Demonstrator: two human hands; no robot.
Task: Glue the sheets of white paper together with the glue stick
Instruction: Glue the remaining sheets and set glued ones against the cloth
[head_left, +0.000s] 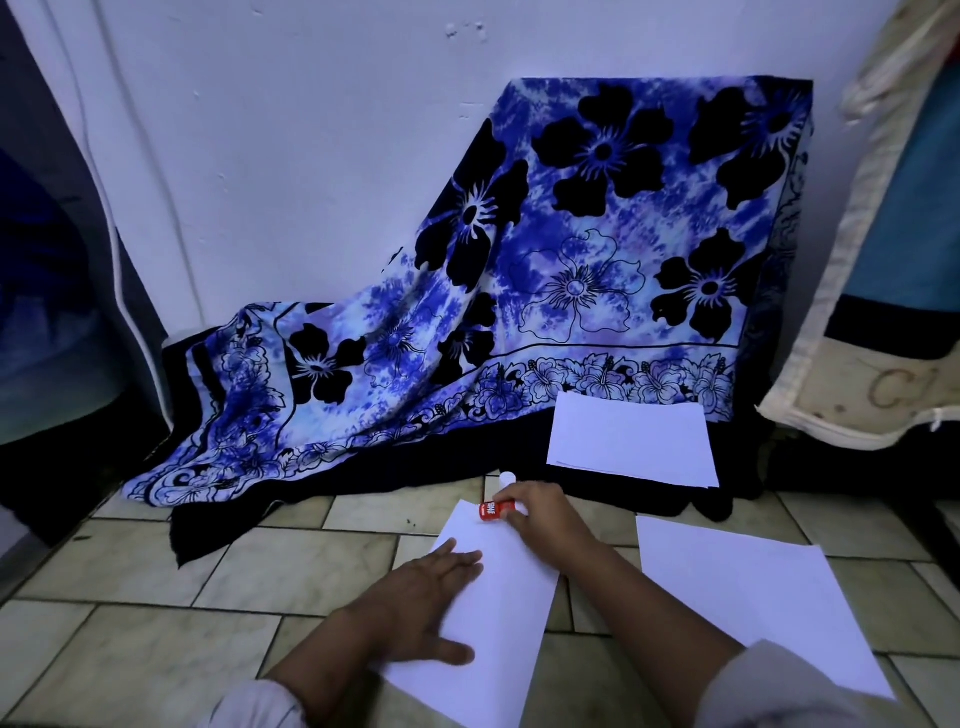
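Head view: left hand (423, 603) lies flat and open on the near sheet (498, 613), while right hand (543, 512) grips the glue stick (493, 511) at its far edge.

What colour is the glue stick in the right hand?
The glue stick is red with white lettering, held by the right hand; the head view shows it.

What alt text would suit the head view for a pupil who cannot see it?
A person's right hand presses a red glue stick to the far edge of a white paper sheet on a tiled floor, while the left hand holds it flat. More sheets lie nearby.
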